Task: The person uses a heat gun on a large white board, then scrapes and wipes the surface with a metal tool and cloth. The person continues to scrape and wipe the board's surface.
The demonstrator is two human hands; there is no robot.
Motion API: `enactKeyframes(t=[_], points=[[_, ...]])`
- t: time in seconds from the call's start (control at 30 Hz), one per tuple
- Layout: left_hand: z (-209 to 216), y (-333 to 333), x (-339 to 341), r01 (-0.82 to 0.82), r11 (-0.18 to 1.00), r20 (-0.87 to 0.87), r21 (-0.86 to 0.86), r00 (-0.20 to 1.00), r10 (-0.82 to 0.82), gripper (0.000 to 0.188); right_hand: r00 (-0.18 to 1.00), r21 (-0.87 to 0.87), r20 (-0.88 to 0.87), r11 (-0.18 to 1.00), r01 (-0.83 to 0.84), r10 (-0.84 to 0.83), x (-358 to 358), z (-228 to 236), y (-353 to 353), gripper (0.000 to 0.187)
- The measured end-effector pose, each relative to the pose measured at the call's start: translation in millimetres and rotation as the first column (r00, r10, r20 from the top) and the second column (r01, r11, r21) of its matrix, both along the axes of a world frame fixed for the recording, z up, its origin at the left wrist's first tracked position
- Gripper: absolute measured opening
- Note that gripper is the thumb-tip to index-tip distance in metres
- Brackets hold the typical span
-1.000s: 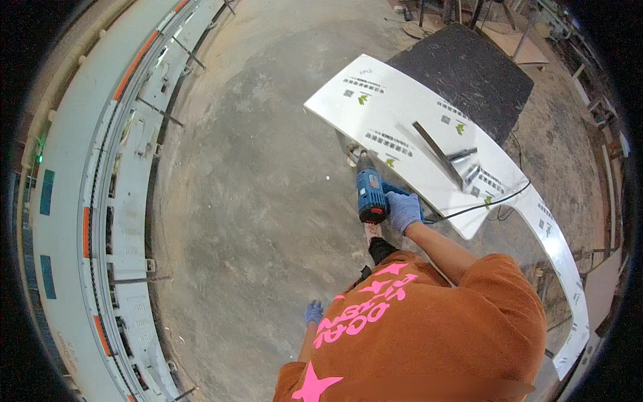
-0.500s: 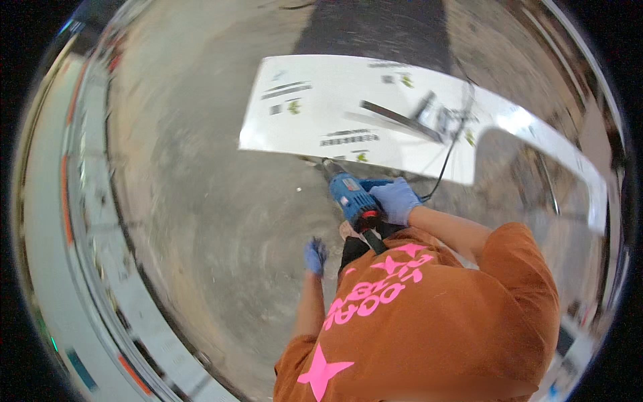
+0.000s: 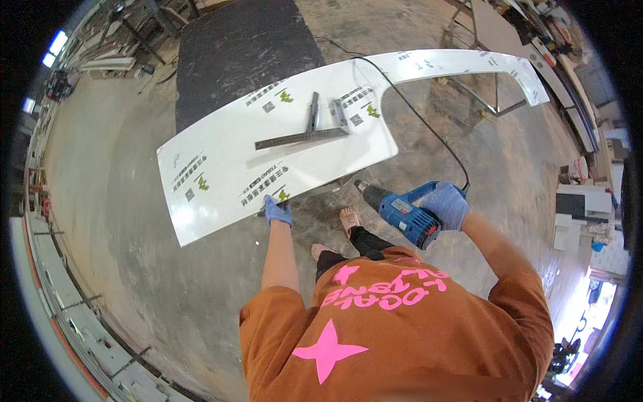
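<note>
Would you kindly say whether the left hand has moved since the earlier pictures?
Yes: the left hand moved forward, from short of the white panel to its near edge.

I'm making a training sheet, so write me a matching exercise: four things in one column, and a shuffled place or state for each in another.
Column one
1. Left hand
2. Right hand
3. Metal bracket
4. Dark sheet

Column two
A. Lying on top of the white panel
B. Beyond the panel, partly hidden by it
C. At the panel's near edge
D. Closed around a blue power tool

Pairs: 1-C, 2-D, 3-A, 4-B
</note>
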State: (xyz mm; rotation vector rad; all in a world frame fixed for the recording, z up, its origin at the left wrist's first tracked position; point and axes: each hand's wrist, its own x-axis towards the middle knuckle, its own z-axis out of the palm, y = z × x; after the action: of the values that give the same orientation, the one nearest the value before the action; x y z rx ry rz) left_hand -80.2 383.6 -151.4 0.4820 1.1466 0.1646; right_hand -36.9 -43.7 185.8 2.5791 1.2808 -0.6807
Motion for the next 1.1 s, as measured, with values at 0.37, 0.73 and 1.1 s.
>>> enactKeyframes(t=[0.37,0.73,1.1], points=[[33.0,8.9,-23.8,0.085,0.995,-0.008,-0.061,0.996,-0.086,0.037,0.988,0.138,-0.138,0.987,0.086,-0.067,27.5,-22.9,30.2,0.042],[52.9,-38.2,-270.3,0.320,0.935,-0.334,0.155,0.907,-0.255,0.055,0.965,0.288,-0.178,0.948,-0.136,0.192,-12.6,-60.7,164.4,0.032],[-3.9,-125.5,-557.3,-0.030,0.995,-0.503,0.091,0.861,0.072,0.050,0.930,0.404,-0.070,0.863,-0.305,0.361,-110.2,-95.6,349.1,0.020]])
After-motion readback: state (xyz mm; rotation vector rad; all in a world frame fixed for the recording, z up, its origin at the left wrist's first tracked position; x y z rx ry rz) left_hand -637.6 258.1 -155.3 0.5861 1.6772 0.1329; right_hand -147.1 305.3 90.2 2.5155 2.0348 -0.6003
